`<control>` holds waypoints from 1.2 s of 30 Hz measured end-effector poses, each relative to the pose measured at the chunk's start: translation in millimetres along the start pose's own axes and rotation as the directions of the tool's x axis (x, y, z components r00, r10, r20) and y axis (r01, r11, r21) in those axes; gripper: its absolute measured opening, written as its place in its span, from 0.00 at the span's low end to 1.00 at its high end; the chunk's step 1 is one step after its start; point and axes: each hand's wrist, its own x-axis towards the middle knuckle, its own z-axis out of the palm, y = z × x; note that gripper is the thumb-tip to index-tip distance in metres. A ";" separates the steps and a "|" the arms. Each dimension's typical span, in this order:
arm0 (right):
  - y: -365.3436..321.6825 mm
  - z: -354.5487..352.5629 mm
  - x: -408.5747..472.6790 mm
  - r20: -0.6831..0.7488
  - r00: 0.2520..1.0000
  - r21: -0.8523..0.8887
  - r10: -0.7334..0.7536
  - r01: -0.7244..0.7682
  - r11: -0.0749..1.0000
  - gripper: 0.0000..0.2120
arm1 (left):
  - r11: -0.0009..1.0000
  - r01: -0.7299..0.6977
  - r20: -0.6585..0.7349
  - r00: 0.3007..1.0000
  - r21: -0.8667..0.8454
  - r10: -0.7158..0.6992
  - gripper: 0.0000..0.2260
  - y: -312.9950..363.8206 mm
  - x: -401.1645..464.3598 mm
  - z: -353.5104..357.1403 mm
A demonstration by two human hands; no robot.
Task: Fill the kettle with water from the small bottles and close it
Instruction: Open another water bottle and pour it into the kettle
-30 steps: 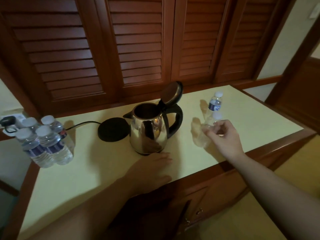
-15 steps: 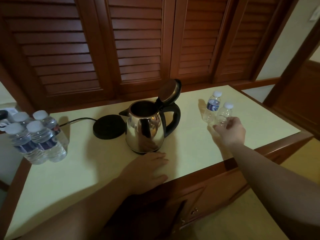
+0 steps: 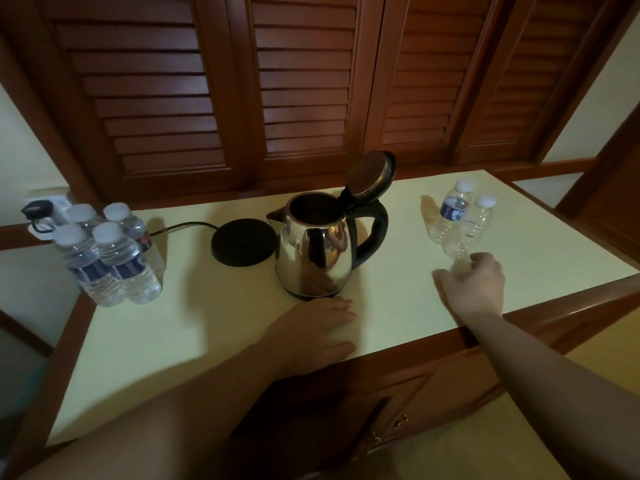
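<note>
A steel kettle (image 3: 315, 251) with a black handle stands mid-table, off its base, its lid (image 3: 370, 174) hinged up. To its right stand two small capped bottles that look empty: one with a blue label (image 3: 450, 213) and one without a label (image 3: 476, 225). My right hand (image 3: 474, 287) is just in front of the unlabelled bottle, fingertips near its foot, thumb spread, holding nothing. My left hand (image 3: 311, 327) lies flat on the table (image 3: 194, 323) before the kettle. Several full bottles (image 3: 107, 261) cluster at the far left.
The round black kettle base (image 3: 242, 242) sits left of the kettle, its cord running to a plug (image 3: 36, 209) at the left wall. Louvred wooden doors (image 3: 311, 81) rise behind the table. A wooden rim (image 3: 571, 306) edges the table's front.
My right hand carried the unlabelled bottle away from the kettle, stood it beside the labelled one and drew back from it. The left hand stayed put.
</note>
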 end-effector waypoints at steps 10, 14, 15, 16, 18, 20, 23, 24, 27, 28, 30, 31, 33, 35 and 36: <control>-48.6 26.0 -102.0 0.288 0.592 0.074 -0.753 0.770 0.634 0.08 | 0.990 0.056 -0.247 0.965 -0.129 -0.087 0.14 -13.4 -33.0 -9.7; -88.3 42.6 -145.6 0.194 0.471 0.115 -0.860 0.860 0.497 0.09 | 0.993 0.071 -0.310 0.946 -0.093 -0.097 0.14 -31.9 -67.3 -23.7; -97.1 48.4 -153.9 0.209 0.450 0.111 -0.868 0.871 0.478 0.11 | 0.991 0.085 -0.341 0.933 -0.108 -0.117 0.13 -36.7 -76.8 -28.4; -104.6 56.2 -160.6 0.231 0.432 0.123 -0.872 0.876 0.467 0.13 | 0.987 0.100 -0.378 0.915 -0.129 -0.142 0.12 -41.4 -86.3 -32.6; -119.4 72.3 -171.8 0.313 0.404 0.173 -0.860 0.866 0.470 0.17 | 0.974 0.150 -0.464 0.860 -0.172 -0.214 0.10 -51.4 -104.7 -39.5; -136.5 86.3 -181.2 0.409 0.367 0.203 -0.836 0.856 0.475 0.21 | 0.935 0.259 -0.541 0.763 -0.244 -0.353 0.06 -60.9 -120.9 -45.2; -162.2 103.6 -193.9 0.483 0.298 0.230 -0.823 0.864 0.448 0.21 | 0.799 0.431 -0.630 0.496 -0.419 -0.598 0.09 -73.6 -142.1 -56.9; -168.8 109.9 -198.2 0.495 0.274 0.234 -0.825 0.872 0.430 0.21 | 0.761 0.450 -0.654 0.405 -0.467 -0.640 0.10 -78.4 -148.4 -61.0; -185.9 127.4 -210.1 0.516 0.278 0.223 -0.810 0.870 0.440 0.21 | 0.723 0.351 -0.693 0.232 -0.595 -0.683 0.12 -91.3 -163.3 -76.1; -191.5 133.3 -212.7 0.525 0.291 0.218 -0.800 0.862 0.457 0.22 | 0.721 0.314 -0.692 0.218 -0.618 -0.688 0.12 -94.1 -165.1 -81.7; -207.9 142.9 -217.0 0.526 0.318 0.230 -0.789 0.839 0.492 0.22 | 0.711 0.287 -0.683 0.209 -0.641 -0.700 0.11 -98.7 -163.6 -92.5; -220.4 145.9 -218.5 0.523 0.332 0.240 -0.785 0.826 0.509 0.21 | 0.701 0.295 -0.677 0.196 -0.650 -0.710 0.11 -102.3 -161.5 -96.7; -250.8 147.3 -220.4 0.495 0.356 0.276 -0.793 0.801 0.532 0.21 | 0.673 0.313 -0.657 0.172 -0.670 -0.734 0.11 -111.5 -157.6 -101.5; -284.7 142.6 -221.9 0.427 0.380 0.355 -0.821 0.764 0.538 0.21 | 0.646 0.333 -0.631 0.169 -0.687 -0.757 0.11 -119.5 -156.5 -101.6; -300.3 141.1 -221.4 0.391 0.380 0.392 -0.838 0.755 0.526 0.21 | 0.639 0.352 -0.624 0.173 -0.684 -0.762 0.11 -122.5 -156.7 -100.5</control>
